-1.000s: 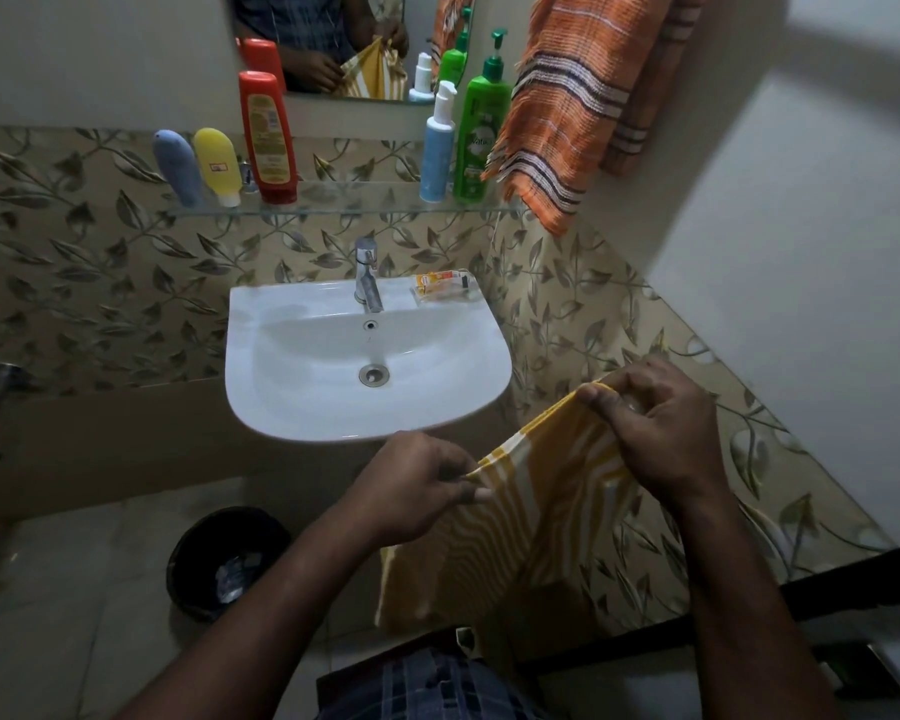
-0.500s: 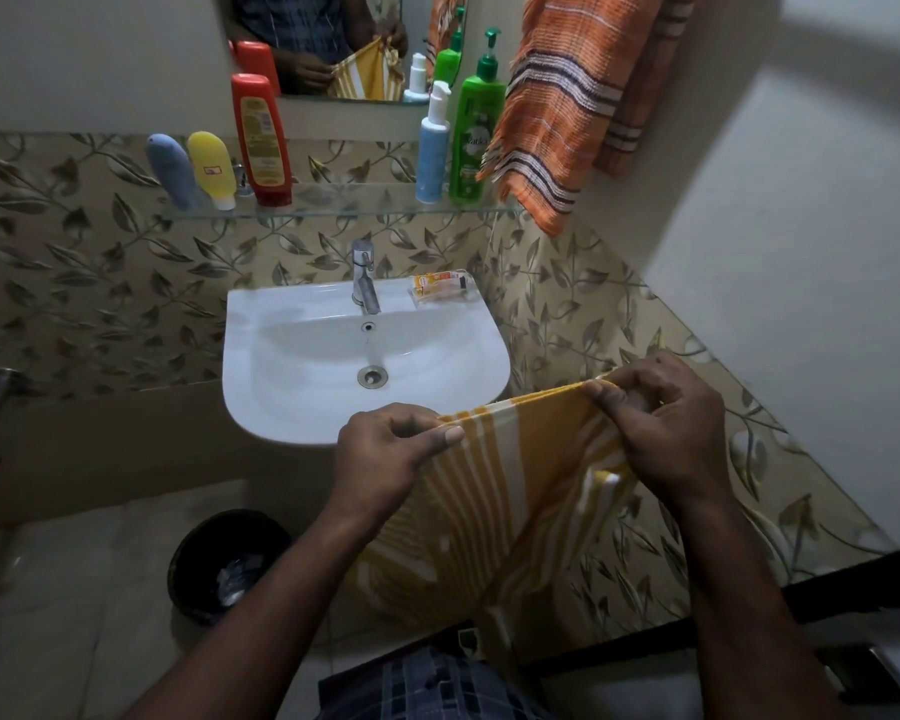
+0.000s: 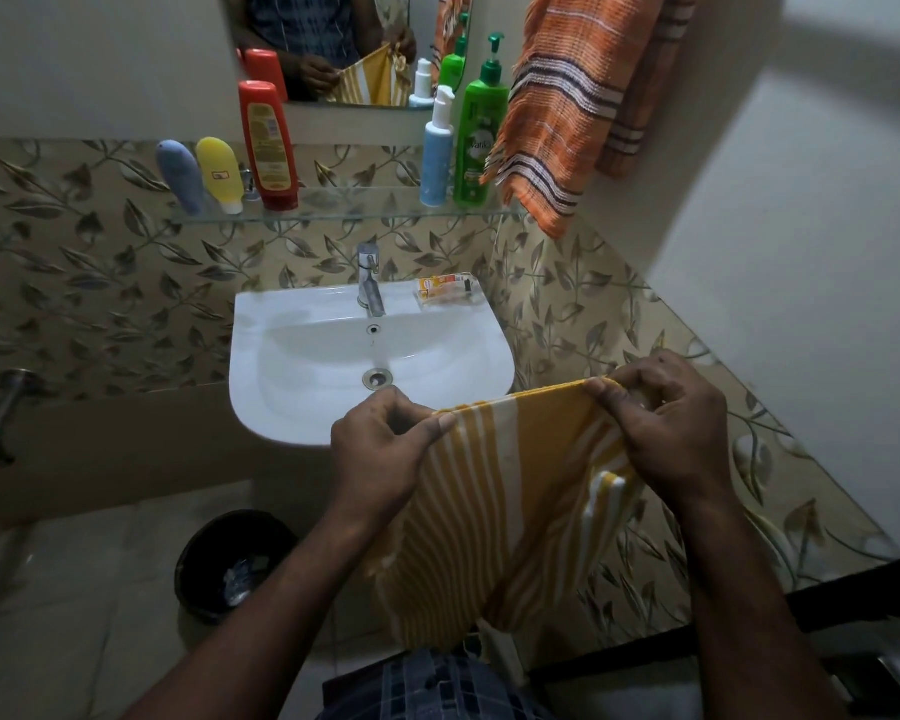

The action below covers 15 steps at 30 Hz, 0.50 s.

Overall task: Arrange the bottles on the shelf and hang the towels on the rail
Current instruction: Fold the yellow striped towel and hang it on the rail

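A yellow towel with white stripes (image 3: 510, 491) hangs spread in front of me, below the sink's front rim. My left hand (image 3: 385, 454) pinches its top edge at the left, and my right hand (image 3: 666, 423) pinches the same edge at the right. An orange striped towel (image 3: 567, 96) hangs at the upper right on the side wall; its rail is hidden. On the glass shelf (image 3: 354, 207) stand a grey-blue tube (image 3: 180, 176), a yellow tube (image 3: 222, 174), a red bottle (image 3: 268, 145), a blue bottle with a white cap (image 3: 437, 148) and a green pump bottle (image 3: 479, 132).
A white sink (image 3: 292, 407) with a chrome tap (image 3: 370, 285) is mounted under the shelf; a small packet (image 3: 445, 293) lies on its back rim. A black bin (image 3: 230, 558) stands on the floor at the left. A metal tap (image 3: 1, 418) juts from the left wall.
Both hands have pulled the yellow towel's top edge taut and level, and raised it slightly; the towel now hangs wider between them.
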Each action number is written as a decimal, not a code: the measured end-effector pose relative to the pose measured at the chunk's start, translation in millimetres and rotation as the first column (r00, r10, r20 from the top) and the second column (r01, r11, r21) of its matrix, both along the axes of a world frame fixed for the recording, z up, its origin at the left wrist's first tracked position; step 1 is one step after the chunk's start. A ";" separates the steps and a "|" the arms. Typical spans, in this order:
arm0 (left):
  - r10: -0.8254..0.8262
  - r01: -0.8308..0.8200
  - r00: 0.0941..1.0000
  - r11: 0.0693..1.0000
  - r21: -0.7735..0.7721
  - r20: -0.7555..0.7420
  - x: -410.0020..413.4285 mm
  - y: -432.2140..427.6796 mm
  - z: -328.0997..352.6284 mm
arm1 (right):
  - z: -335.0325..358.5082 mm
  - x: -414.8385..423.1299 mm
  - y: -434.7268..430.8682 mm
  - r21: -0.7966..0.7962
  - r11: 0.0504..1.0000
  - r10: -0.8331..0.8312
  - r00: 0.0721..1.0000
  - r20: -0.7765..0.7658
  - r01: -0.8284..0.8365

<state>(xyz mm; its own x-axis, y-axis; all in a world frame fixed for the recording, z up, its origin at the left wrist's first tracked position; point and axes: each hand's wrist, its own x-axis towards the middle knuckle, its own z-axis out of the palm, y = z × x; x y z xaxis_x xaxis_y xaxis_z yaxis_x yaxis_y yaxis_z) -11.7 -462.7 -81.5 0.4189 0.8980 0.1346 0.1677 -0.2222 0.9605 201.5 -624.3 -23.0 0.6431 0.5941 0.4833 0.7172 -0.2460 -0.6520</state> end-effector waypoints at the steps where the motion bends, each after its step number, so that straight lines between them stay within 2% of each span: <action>1: -0.012 0.012 1.000 1.000 -0.004 0.012 0.2 -0.5 -0.5 | -1.1 1.0 -0.1 -0.006 1.000 -0.006 1.000 0.005 0.006; 3: -0.047 0.047 0.999 0.999 0.001 0.017 1.3 -1.1 -0.6 | -5.3 3.3 2.1 -0.038 0.998 -0.049 0.998 0.029 0.050; 6: -0.119 0.123 0.991 0.990 0.072 -0.057 5.4 -3.6 -1.1 | -15.1 -2.2 9.6 -0.109 0.986 -0.115 0.988 0.103 0.126; 8: -0.179 0.188 0.980 0.977 0.104 -0.090 8.9 -6.9 -2.9 | -22.0 -13.6 15.5 -0.138 0.990 0.004 0.996 0.092 0.009; 11: -0.271 0.292 0.952 0.943 0.159 -0.139 13.3 -12.3 -2.3 | -28.8 -32.3 23.7 -0.207 0.907 0.363 0.930 -0.062 -0.367; 13: -0.338 0.369 0.924 0.910 0.189 -0.177 14.4 -13.5 -0.4 | -33.7 -37.6 29.1 -0.269 0.855 0.436 0.896 -0.089 -0.443; 15: -0.380 0.419 0.902 0.886 0.197 -0.205 13.7 -13.7 2.4 | -36.7 -37.6 31.5 -0.285 0.857 0.423 0.902 -0.084 -0.429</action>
